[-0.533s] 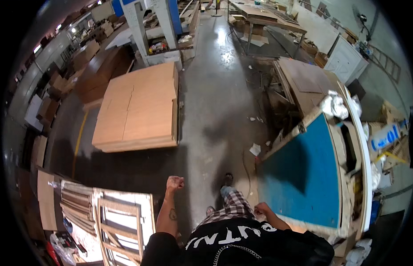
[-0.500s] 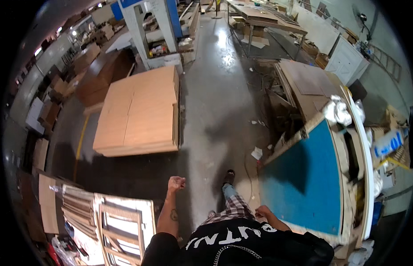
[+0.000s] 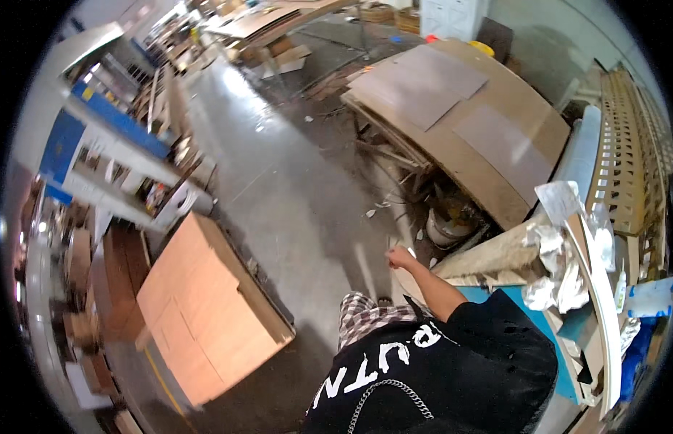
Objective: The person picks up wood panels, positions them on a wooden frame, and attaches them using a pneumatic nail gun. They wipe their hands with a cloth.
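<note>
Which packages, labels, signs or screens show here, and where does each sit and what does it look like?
Crumpled clear plastic wrap: far right, on the bench edge past the right hand; silvery, shapeless.
Pale sheet: just above the wrap; flat, whitish, four-sided; print too small to tell.
Blue-and-white panel: left, on the shelving machine; rectangular.
White bucket: floor under the boards; round.
No screens seen.

Glossy grey concrete floor (image 3: pixel 278 195); beside it a stack of matt pale plywood sheets (image 3: pixel 206 311); crinkled shiny plastic wrap (image 3: pixel 560 267) farther right.
</note>
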The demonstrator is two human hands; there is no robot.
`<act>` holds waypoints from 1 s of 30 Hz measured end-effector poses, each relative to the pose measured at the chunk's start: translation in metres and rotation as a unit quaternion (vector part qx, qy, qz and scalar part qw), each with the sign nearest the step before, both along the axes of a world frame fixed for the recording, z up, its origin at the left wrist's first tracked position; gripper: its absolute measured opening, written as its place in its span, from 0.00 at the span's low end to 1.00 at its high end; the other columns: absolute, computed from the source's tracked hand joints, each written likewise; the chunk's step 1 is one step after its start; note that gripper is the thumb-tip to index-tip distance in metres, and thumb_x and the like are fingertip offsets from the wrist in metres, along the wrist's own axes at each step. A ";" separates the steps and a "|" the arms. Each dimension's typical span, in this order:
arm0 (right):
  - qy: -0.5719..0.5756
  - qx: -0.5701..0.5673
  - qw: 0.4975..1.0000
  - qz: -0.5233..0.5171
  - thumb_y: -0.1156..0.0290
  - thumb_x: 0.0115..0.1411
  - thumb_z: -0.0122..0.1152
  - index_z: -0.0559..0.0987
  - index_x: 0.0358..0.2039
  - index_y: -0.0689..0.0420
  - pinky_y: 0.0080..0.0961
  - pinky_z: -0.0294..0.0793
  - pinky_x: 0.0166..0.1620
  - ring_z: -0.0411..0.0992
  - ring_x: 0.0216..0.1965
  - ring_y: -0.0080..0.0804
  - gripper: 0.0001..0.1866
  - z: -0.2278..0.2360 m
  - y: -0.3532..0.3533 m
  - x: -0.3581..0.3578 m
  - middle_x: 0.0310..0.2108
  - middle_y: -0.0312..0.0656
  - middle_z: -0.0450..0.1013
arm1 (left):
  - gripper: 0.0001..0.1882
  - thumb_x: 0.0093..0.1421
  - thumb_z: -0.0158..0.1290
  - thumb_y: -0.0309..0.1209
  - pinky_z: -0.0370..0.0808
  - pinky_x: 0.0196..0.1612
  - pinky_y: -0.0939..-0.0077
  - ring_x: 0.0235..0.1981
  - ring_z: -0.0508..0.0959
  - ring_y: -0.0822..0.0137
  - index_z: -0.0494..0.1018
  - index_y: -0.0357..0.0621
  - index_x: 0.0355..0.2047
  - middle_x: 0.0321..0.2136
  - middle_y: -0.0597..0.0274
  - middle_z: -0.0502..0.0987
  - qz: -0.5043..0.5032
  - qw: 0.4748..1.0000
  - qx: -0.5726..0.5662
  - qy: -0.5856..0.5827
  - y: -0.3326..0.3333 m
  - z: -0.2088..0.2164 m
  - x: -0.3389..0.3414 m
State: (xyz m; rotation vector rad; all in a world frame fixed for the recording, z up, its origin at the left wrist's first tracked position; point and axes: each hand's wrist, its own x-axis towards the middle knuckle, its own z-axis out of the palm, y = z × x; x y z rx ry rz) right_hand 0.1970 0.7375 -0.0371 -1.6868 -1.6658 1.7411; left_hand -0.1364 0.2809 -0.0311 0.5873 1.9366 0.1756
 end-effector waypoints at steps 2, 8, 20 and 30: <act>0.065 -0.040 0.991 -0.105 0.67 0.58 0.55 0.78 0.27 0.63 0.31 0.74 0.24 0.75 0.21 0.32 0.12 0.029 0.045 -0.021 0.22 0.46 0.77 | 0.12 0.62 0.49 0.35 0.77 0.33 0.70 0.29 0.79 0.67 0.76 0.39 0.34 0.27 0.59 0.79 -0.008 1.000 -0.008 -0.005 0.070 0.001 -0.029; 0.051 -0.102 0.975 -0.188 0.62 0.60 0.56 0.77 0.26 0.61 0.30 0.76 0.24 0.76 0.23 0.33 0.15 0.009 0.141 -0.027 0.22 0.45 0.75 | 0.12 0.61 0.51 0.37 0.77 0.31 0.69 0.28 0.78 0.67 0.75 0.41 0.33 0.25 0.59 0.77 -0.022 1.000 0.006 -0.020 0.271 -0.013 -0.131; -0.114 -0.037 0.875 -0.469 0.68 0.53 0.57 0.78 0.35 0.60 0.42 0.73 0.38 0.73 0.34 0.42 0.12 -0.027 0.315 0.086 0.32 0.46 0.75 | 0.13 0.60 0.52 0.39 0.76 0.27 0.74 0.23 0.76 0.68 0.72 0.41 0.29 0.24 0.61 0.75 0.036 0.949 0.264 -0.168 0.870 0.032 -0.246; -0.252 0.047 0.743 -0.618 0.69 0.57 0.54 0.55 0.67 0.59 0.42 0.59 0.64 0.59 0.64 0.49 0.38 -0.017 0.508 0.083 0.65 0.52 0.59 | 0.17 0.58 0.53 0.34 0.71 0.30 0.76 0.29 0.76 0.72 0.74 0.42 0.48 0.34 0.65 0.79 -0.046 0.956 0.202 -0.210 1.206 0.070 -0.047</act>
